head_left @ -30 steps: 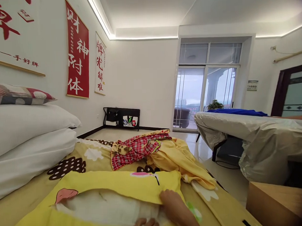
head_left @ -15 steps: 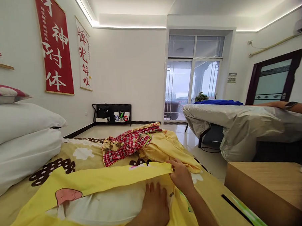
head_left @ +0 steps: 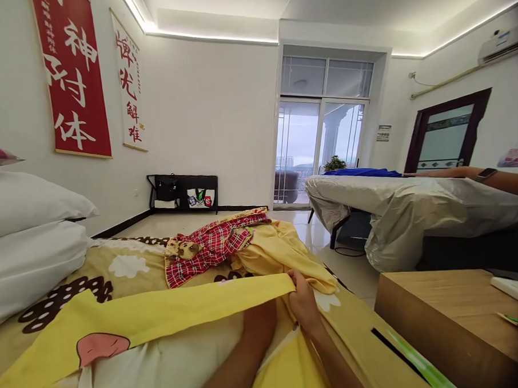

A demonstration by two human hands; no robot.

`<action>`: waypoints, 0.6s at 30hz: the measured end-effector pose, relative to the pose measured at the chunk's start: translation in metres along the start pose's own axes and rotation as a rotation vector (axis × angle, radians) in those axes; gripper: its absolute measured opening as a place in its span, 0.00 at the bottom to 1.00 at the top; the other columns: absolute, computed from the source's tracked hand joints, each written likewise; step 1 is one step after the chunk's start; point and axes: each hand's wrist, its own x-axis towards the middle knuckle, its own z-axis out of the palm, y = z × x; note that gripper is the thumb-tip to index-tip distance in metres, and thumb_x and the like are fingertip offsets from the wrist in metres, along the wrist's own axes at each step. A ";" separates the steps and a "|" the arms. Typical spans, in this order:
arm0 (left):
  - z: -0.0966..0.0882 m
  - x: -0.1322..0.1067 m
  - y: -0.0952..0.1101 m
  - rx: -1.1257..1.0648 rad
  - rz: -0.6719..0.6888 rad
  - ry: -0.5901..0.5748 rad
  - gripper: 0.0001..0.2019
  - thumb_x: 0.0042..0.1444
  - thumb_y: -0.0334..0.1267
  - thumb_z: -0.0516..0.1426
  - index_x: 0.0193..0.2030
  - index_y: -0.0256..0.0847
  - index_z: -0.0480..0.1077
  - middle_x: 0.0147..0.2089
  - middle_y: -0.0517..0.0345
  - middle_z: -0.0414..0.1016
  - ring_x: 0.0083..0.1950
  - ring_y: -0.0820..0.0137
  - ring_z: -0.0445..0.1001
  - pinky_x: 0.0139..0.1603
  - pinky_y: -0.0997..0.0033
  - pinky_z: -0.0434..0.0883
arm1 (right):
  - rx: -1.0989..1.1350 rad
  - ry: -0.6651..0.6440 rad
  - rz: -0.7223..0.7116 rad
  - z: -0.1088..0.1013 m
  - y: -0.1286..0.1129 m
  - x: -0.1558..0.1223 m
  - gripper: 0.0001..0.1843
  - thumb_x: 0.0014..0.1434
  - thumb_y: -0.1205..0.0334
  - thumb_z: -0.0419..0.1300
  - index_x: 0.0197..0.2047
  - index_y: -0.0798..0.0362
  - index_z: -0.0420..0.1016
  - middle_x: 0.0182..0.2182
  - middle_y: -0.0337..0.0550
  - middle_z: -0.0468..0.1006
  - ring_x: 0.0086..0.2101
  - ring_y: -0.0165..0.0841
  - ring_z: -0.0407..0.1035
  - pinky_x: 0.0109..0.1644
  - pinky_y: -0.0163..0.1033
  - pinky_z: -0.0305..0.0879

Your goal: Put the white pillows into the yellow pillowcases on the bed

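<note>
A yellow pillowcase [head_left: 178, 303] with a pink printed patch lies in front of me, its opening spread wide. Inside it shows a white pillow [head_left: 180, 357]. My right hand [head_left: 301, 301] pinches the right end of the pillowcase's upper edge and holds it up. Under that raised edge reaches my left hand [head_left: 261, 325], lying against the right part of the pillow. The edge covers its fingers, so their shape is hidden.
The patterned bed [head_left: 129, 265] holds a red checked cloth [head_left: 210, 250], a pale yellow cloth [head_left: 278, 247] and stacked white pillows [head_left: 33, 244]. A wooden cabinet [head_left: 444, 300] stands at right. Behind it, another person's arm [head_left: 499, 179] rests on a covered table [head_left: 370, 192].
My left hand has slid forward under the pillowcase's edge, and its fingers have gone out of sight. My right hand keeps hold of the edge. The view has turned slightly right.
</note>
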 end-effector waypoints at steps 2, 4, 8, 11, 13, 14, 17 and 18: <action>0.005 0.001 -0.004 -0.007 -0.004 -0.013 0.27 0.62 0.29 0.42 0.69 0.38 0.51 0.71 0.46 0.49 0.71 0.53 0.46 0.71 0.46 0.43 | 0.045 -0.056 -0.013 0.002 0.005 0.003 0.10 0.46 0.70 0.46 0.32 0.51 0.62 0.30 0.42 0.76 0.32 0.34 0.70 0.35 0.33 0.61; 0.007 0.004 -0.010 -0.025 -0.021 -0.033 0.27 0.62 0.34 0.44 0.69 0.38 0.51 0.71 0.47 0.48 0.71 0.52 0.46 0.71 0.46 0.44 | 0.039 -0.184 -0.053 -0.001 0.007 0.004 0.06 0.47 0.67 0.50 0.32 0.52 0.63 0.27 0.39 0.76 0.29 0.33 0.69 0.31 0.32 0.59; 0.004 0.006 -0.020 -0.082 -0.020 -0.090 0.29 0.59 0.40 0.50 0.68 0.41 0.54 0.70 0.50 0.52 0.69 0.53 0.51 0.70 0.49 0.49 | -0.232 -0.356 -0.112 -0.013 0.004 0.003 0.13 0.46 0.68 0.56 0.38 0.52 0.68 0.26 0.35 0.75 0.28 0.31 0.68 0.30 0.31 0.56; 0.000 0.003 -0.019 -0.105 -0.030 -0.107 0.29 0.58 0.37 0.51 0.68 0.41 0.54 0.70 0.51 0.52 0.69 0.55 0.51 0.70 0.53 0.50 | -0.518 -0.252 -0.062 -0.018 -0.003 0.000 0.21 0.47 0.76 0.51 0.43 0.51 0.73 0.32 0.40 0.77 0.36 0.33 0.70 0.36 0.32 0.56; -0.002 0.002 -0.013 -0.103 -0.090 -0.078 0.29 0.59 0.33 0.48 0.69 0.38 0.52 0.70 0.49 0.50 0.70 0.54 0.49 0.70 0.51 0.49 | -0.594 -0.180 -0.020 -0.017 -0.009 -0.002 0.22 0.50 0.76 0.48 0.43 0.51 0.74 0.36 0.44 0.78 0.40 0.35 0.71 0.37 0.34 0.55; -0.003 0.001 -0.010 -0.100 -0.119 -0.057 0.28 0.60 0.32 0.46 0.69 0.38 0.51 0.71 0.50 0.49 0.71 0.55 0.47 0.70 0.50 0.47 | -0.622 -0.152 -0.008 -0.017 -0.012 -0.004 0.22 0.51 0.76 0.47 0.43 0.51 0.74 0.36 0.45 0.78 0.40 0.36 0.71 0.36 0.34 0.54; -0.007 -0.001 0.000 -0.093 -0.142 -0.004 0.28 0.61 0.28 0.43 0.69 0.40 0.50 0.71 0.55 0.49 0.72 0.60 0.43 0.72 0.54 0.43 | -0.738 -0.095 0.023 -0.015 -0.020 -0.007 0.20 0.54 0.74 0.47 0.45 0.50 0.73 0.35 0.45 0.79 0.38 0.36 0.71 0.34 0.35 0.52; -0.009 -0.001 0.002 -0.090 -0.143 0.009 0.28 0.61 0.28 0.43 0.69 0.41 0.50 0.70 0.56 0.50 0.72 0.60 0.43 0.72 0.56 0.42 | -0.762 -0.091 0.035 -0.015 -0.022 -0.008 0.20 0.54 0.73 0.47 0.45 0.49 0.72 0.35 0.45 0.79 0.38 0.35 0.72 0.33 0.35 0.51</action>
